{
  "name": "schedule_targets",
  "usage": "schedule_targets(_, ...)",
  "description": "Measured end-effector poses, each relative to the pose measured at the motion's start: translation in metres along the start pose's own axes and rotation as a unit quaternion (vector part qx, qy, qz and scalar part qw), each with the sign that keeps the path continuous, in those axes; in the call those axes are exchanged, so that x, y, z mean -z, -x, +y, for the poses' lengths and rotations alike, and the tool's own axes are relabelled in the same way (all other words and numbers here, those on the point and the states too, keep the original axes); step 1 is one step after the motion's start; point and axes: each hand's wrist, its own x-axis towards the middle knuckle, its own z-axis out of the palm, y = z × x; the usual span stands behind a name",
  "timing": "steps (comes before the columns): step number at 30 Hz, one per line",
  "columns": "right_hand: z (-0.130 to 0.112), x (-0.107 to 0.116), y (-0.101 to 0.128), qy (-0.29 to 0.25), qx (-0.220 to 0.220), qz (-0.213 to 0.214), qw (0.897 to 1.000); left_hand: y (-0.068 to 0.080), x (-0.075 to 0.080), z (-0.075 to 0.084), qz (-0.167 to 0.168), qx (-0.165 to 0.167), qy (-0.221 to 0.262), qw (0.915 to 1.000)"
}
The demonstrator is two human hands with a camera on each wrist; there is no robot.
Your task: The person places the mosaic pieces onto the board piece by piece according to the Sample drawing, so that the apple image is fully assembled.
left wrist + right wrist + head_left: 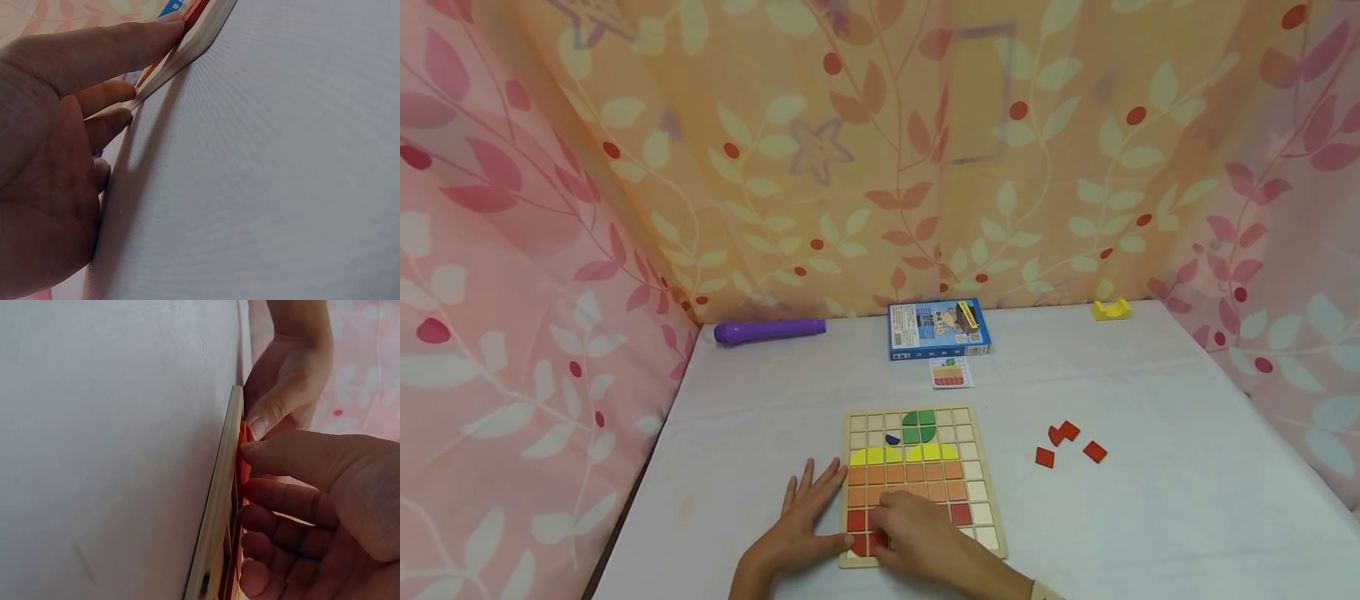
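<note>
A wooden grid board (977,492) lies on the table with flat coloured tiles in its squares. My left hand (801,529) lies with fingers spread along the board's left edge. Its thumb touches a rounded red tile (858,547) in the lower left corner. Over the lower rows reaches my right hand (925,533), thumb and index finger pinching at a red tile (244,464), the other fingers curled. Orange tiles (895,473), yellow tiles (875,455) and green tiles (920,427) fill squares above. One dark blue half-round piece (892,439) sits left of the green. My right hand hides several lower squares.
Several loose red tiles (1095,452) lie right of the board. Beyond it are a small pattern card (951,373) and a blue box (936,329). A purple stick-shaped object (771,331) lies back left, a yellow holder (1111,310) back right. Patterned curtains (880,208) enclose the table.
</note>
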Motion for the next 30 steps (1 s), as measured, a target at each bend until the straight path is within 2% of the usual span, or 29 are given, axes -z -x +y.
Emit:
schedule_targets(4, 0.0, 0.0, 0.0, 0.008, -0.009, -0.007, 1.0, 0.0, -0.001, 0.0, 0.002, 0.002, 0.004, 1.0)
schedule_targets(9, 0.002, 0.002, 0.004, 0.004, 0.003, -0.004, 1.0, 0.0, 0.0, 0.001, 0.003, 0.003, 0.007, 1.0)
schedule_targets(14, 0.019, 0.013, 0.021, -0.057, -0.005, 0.001, 0.998, -0.001, 0.0, 0.002, 0.0, 0.013, 0.015, 0.9998)
schedule_targets(18, 0.052, 0.031, 0.04, -0.111, -0.077, 0.004, 0.991, -0.003, -0.001, 0.003, -0.002, 0.023, 0.008, 0.9997)
schedule_targets(20, 0.074, 0.043, 0.05, -0.104, -0.132, 0.018, 0.986, -0.003, -0.001, 0.003, 0.0, 0.022, 0.004, 0.9997)
schedule_targets(22, 0.096, 0.058, 0.061, -0.078, -0.197, 0.031, 0.977, -0.004, -0.002, 0.003, 0.001, 0.022, 0.002, 0.9998)
schedule_targets(25, 0.125, 0.076, 0.084, -0.042, -0.265, 0.049, 0.962, -0.002, -0.002, 0.003, 0.002, 0.02, 0.007, 0.9998)
schedule_targets(27, 0.14, 0.084, 0.1, -0.027, -0.29, 0.052, 0.955, -0.001, -0.002, 0.003, 0.003, 0.021, 0.006, 0.9998)
schedule_targets(30, 0.157, 0.087, 0.12, -0.027, -0.305, 0.062, 0.95, 0.0, -0.002, 0.004, 0.006, 0.02, 0.007, 0.9998)
